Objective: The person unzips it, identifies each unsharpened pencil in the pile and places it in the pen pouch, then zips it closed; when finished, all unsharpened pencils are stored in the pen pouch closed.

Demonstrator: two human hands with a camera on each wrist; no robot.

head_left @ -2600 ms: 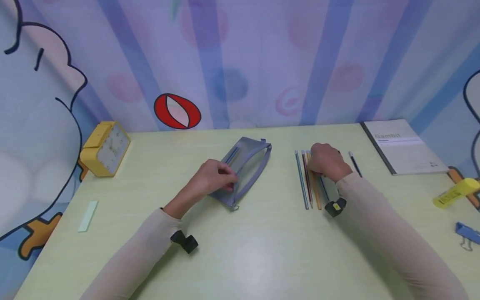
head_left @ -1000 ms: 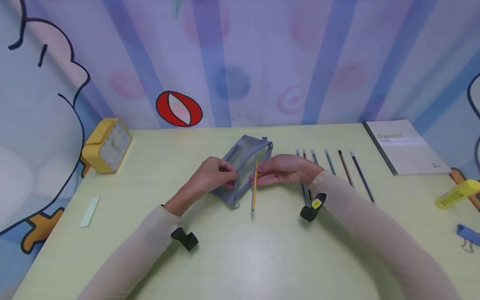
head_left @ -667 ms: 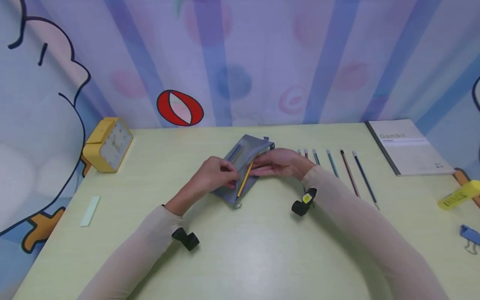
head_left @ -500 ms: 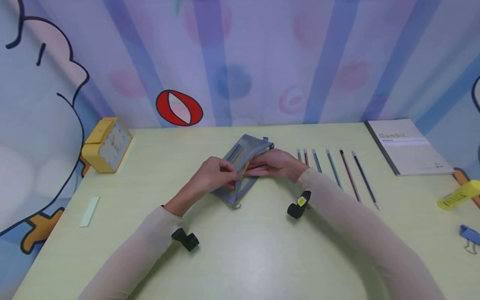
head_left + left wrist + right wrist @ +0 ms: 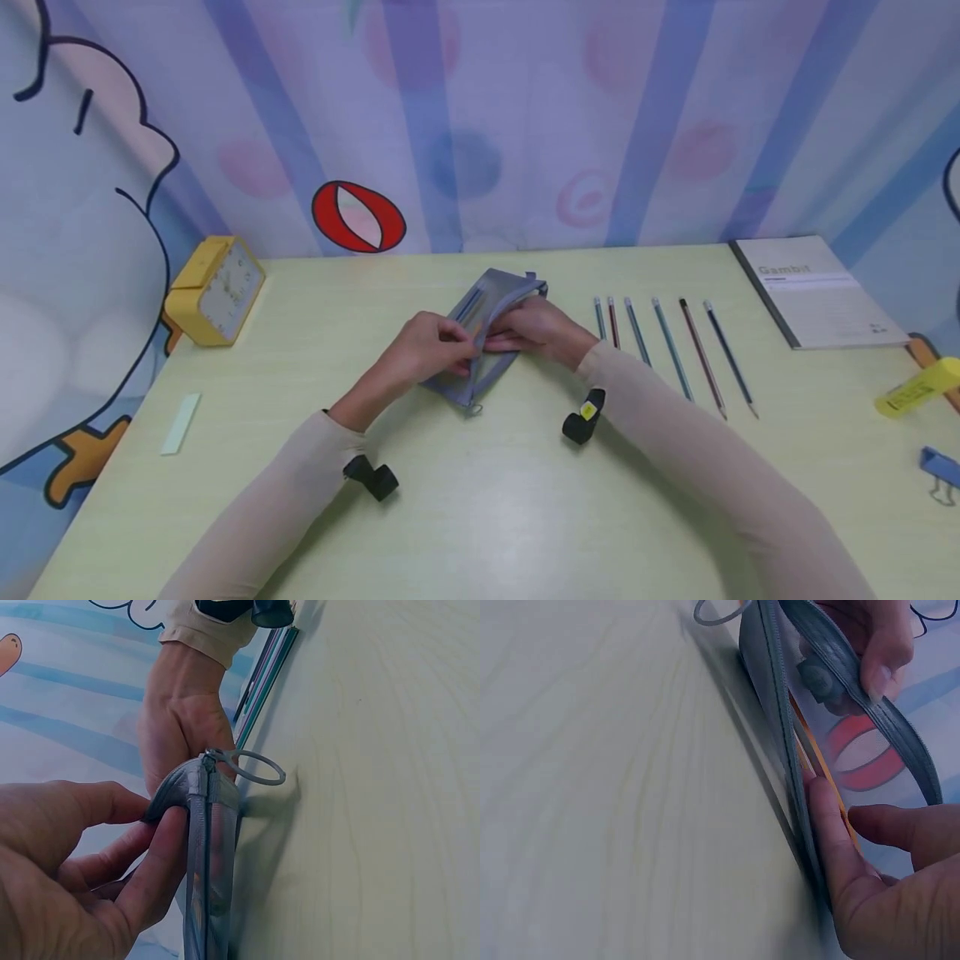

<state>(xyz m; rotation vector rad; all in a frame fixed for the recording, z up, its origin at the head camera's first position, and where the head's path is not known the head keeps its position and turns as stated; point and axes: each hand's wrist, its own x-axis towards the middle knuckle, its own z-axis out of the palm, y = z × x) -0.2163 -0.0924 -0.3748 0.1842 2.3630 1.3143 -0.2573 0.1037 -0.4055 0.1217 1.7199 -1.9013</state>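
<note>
The left hand pinches the upper zip edge of the grey mesh pencil case, thumb and fingers clamped on it, holding the mouth agape. The right hand has fingers inside the opening, pressing an orange pencil into it. The case lies mid-table; six loose pencils lie just to its right.

Left hand, right hand close together, fingers pinching.
</note>
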